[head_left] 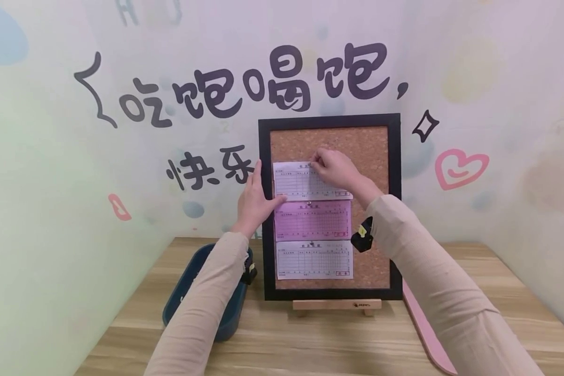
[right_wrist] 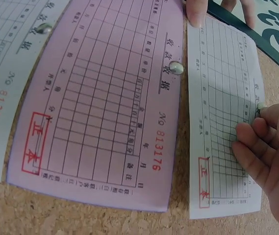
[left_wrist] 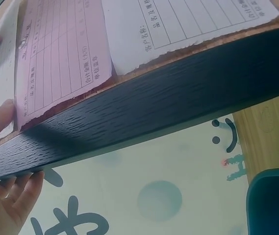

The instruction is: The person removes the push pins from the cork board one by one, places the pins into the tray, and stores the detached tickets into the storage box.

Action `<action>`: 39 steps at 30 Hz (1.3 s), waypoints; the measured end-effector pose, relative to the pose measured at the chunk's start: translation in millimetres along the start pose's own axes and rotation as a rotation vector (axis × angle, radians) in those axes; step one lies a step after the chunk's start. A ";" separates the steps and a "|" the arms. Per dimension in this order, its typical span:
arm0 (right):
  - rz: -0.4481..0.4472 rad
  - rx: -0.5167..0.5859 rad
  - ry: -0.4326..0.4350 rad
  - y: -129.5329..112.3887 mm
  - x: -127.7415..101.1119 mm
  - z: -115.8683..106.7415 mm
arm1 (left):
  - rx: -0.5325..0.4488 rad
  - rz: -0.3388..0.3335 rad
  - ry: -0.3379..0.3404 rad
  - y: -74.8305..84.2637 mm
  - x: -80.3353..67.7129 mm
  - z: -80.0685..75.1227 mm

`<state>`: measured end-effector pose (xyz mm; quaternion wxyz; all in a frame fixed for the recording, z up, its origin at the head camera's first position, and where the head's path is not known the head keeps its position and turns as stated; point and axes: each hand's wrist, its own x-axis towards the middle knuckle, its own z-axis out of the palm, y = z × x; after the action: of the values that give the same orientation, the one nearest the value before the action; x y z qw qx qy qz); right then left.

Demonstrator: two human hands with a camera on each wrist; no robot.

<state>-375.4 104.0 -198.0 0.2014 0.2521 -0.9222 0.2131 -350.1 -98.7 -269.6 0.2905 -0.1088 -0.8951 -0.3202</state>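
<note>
three receipt slips hang on one cork board (head_left: 376,151): two white, one pink. the top white slip (head_left: 301,183) lies under both hands, the pink slip (head_left: 312,220) just below them, the bottom white slip (head_left: 314,259) lower still. two pins show, one pin (right_wrist: 177,67) in the pink slip.

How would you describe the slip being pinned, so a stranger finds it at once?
Find the black-framed cork board on the wooden table. Three printed slips hang stacked there; it is the topmost white slip, above the pink slip, the only one touched by both hands.
</note>
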 end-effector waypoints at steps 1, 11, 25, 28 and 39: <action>-0.004 0.007 0.001 0.7 -0.2 -0.1 | 0.000 0.001 0.002 0.2 0.0 0.0; 0.002 0.096 -0.005 2.5 -6.3 -0.5 | 0.003 0.001 -0.007 2.7 -1.7 -1.8; 0.008 0.125 0.005 10.8 -16.4 4.8 | 0.030 0.034 0.021 2.2 -1.5 -2.2; 0.015 0.137 0.002 13.0 -19.5 6.0 | 0.055 0.058 0.034 1.5 -0.4 -3.6; -0.014 0.170 0.003 17.5 -30.5 8.1 | 0.192 0.210 0.128 7.4 15.1 -17.6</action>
<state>-363.0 125.3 -224.4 0.1824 0.2745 -0.8986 0.2897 -351.6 -104.0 -245.8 0.3878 -0.1529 -0.8850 -0.2074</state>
